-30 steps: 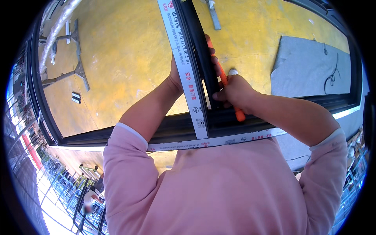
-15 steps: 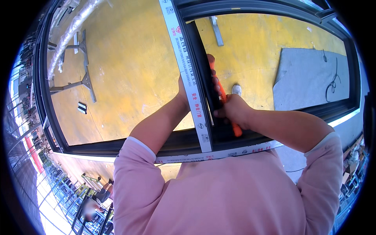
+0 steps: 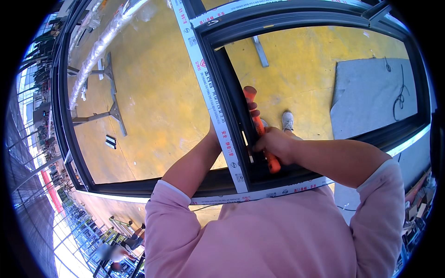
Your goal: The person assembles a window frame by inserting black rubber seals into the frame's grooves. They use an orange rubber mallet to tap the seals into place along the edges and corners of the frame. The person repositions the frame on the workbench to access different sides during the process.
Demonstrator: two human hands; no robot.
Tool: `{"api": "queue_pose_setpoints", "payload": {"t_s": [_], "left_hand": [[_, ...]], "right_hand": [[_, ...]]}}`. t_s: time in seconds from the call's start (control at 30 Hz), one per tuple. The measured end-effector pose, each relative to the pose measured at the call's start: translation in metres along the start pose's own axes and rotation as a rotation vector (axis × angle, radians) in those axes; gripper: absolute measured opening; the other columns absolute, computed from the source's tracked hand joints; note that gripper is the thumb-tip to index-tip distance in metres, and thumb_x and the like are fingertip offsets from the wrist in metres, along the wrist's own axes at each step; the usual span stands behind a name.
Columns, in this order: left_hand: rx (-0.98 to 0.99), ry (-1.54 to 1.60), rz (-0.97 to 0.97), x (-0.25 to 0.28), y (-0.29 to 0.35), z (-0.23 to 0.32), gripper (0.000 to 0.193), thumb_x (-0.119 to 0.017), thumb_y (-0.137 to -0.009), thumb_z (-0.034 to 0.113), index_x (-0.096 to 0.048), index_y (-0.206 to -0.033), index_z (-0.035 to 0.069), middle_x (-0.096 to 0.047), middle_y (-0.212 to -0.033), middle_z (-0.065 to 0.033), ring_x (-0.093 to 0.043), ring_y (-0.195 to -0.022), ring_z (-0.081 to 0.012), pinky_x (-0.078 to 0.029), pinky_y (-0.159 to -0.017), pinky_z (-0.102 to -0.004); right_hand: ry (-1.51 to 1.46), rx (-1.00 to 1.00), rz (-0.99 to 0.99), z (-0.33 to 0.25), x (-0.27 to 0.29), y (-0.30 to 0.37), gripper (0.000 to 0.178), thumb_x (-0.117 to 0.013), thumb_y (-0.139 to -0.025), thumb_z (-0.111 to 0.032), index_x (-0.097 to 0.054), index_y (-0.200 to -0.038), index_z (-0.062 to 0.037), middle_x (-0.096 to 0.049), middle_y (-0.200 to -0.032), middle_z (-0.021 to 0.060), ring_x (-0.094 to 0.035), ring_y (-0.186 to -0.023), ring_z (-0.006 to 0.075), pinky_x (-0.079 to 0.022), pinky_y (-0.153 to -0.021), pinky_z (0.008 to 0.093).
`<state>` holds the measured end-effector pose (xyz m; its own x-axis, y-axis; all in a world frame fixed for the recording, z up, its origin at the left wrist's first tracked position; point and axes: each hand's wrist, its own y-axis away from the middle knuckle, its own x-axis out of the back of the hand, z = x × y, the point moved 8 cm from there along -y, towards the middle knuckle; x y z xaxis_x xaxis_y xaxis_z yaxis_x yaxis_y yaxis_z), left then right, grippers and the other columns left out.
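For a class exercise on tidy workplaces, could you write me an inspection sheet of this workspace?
Surface: yellow floor, scuffed.
Job's things: black frame with white-faced upright bar; orange tool beside the bar.
Clutter: grey sheet, metal stand, plastic-wrapped roll, small dark object.
Left hand: at the bar, mostly hidden behind it.
Right hand: closed around the orange tool.
Cables: dark cord looped loosely on the sheet; type unclear.
Surroundings: another person, lower left; background too small to detail.

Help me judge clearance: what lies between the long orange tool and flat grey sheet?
In the head view, the right hand, a white shoe and yellow floor separate the tool and sheet.
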<state>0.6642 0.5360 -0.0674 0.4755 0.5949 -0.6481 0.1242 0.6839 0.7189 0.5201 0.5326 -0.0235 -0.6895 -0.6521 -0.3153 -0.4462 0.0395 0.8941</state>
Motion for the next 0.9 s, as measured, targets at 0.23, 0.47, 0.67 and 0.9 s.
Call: {"api": "queue_pose_setpoints", "payload": {"t_s": [0.23, 0.47, 0.67, 0.9], "left_hand": [[-0.018, 0.072, -0.114, -0.025, 0.017, 0.016, 0.041, -0.04, -0.109, 0.028, -0.062, -0.127, -0.001, -0.07, -0.112, -0.0147, -0.071, -0.107, -0.0274, -0.061, -0.093, -0.0398], [-0.073, -0.116, -0.083, -0.019, 0.015, 0.015, 0.047, -0.044, -0.108, 0.038, -0.058, -0.133, 0.001, -0.068, -0.123, -0.0131, -0.07, -0.108, -0.025, -0.059, -0.094, -0.0396], [-0.165, -0.204, -0.017, -0.024, 0.026, 0.016, 0.057, -0.037, -0.108, 0.044, -0.043, -0.15, 0.007, -0.048, -0.151, -0.0225, -0.053, -0.134, -0.0401, -0.047, -0.108, -0.0518], [-0.204, -0.243, -0.039, -0.011, 0.015, 0.023, 0.06, -0.044, -0.107, 0.043, -0.043, -0.15, 0.001, -0.048, -0.152, -0.0201, -0.052, -0.135, -0.0393, -0.047, -0.109, -0.0517]], "right_hand": [[-0.006, 0.138, 0.017, 0.017, 0.004, -0.033, 0.043, -0.071, -0.078, -0.003, -0.061, -0.119, 0.0029, -0.066, -0.103, 0.0168, -0.066, -0.093, 0.0277, -0.052, -0.084, 0.0388], [0.041, 0.11, 0.031, 0.007, 0.002, -0.034, 0.037, -0.062, -0.077, 0.01, -0.057, -0.113, 0.0041, -0.063, -0.084, 0.0162, -0.066, -0.072, 0.0266, -0.054, -0.063, 0.0391], [-0.014, 0.181, 0.147, -0.019, 0.096, 0.002, 0.023, -0.057, -0.08, 0.011, -0.057, -0.101, 0.0026, -0.063, -0.086, 0.0176, -0.066, -0.067, 0.0262, -0.054, -0.059, 0.0352], [0.012, 0.043, 0.105, -0.016, 0.063, 0.024, 0.038, -0.051, -0.085, 0.013, -0.049, -0.122, 0.0038, -0.063, -0.09, 0.0151, -0.068, -0.074, 0.0246, -0.06, -0.071, 0.0352]]}}
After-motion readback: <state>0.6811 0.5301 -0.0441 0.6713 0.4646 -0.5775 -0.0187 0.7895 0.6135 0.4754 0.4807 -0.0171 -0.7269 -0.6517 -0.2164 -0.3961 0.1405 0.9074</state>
